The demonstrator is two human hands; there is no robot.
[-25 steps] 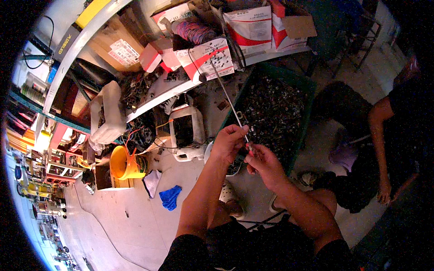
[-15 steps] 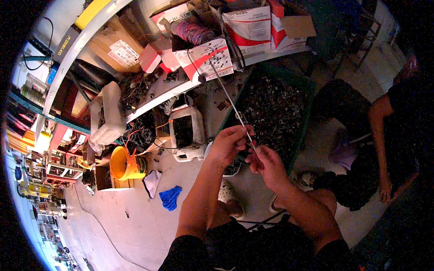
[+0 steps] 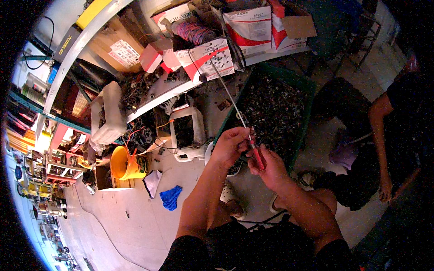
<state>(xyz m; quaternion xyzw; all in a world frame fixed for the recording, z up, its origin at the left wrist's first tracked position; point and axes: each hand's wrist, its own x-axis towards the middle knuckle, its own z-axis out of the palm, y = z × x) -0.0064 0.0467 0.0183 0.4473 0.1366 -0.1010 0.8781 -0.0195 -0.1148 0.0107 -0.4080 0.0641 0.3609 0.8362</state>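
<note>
My right hand (image 3: 270, 168) is closed around the red handle (image 3: 258, 159) of a long thin metal rod (image 3: 231, 100), which slants up and left over a green bin (image 3: 302, 122) full of small metal parts. My left hand (image 3: 233, 142) pinches at the rod just above the handle; whether it also holds a small part is hidden. The rod's far end reaches in front of a red-and-white carton (image 3: 195, 61), where small dark bits cluster; I cannot tell whether they hang on it. A white container (image 3: 209, 157) is partly hidden behind my hands.
Cartons and a wire spool (image 3: 192, 30) crowd the shelf (image 3: 147, 104). A cut jug (image 3: 107, 113), another white jug (image 3: 190, 153), a yellow bucket (image 3: 120, 165) and a blue cloth (image 3: 170, 198) are at left. Another person's arm (image 3: 379, 135) hangs at right; dark stools stand behind.
The red handle has come into view in my right hand, which has shifted slightly downward. My left hand stays near the rod, its fingers slightly moved.
</note>
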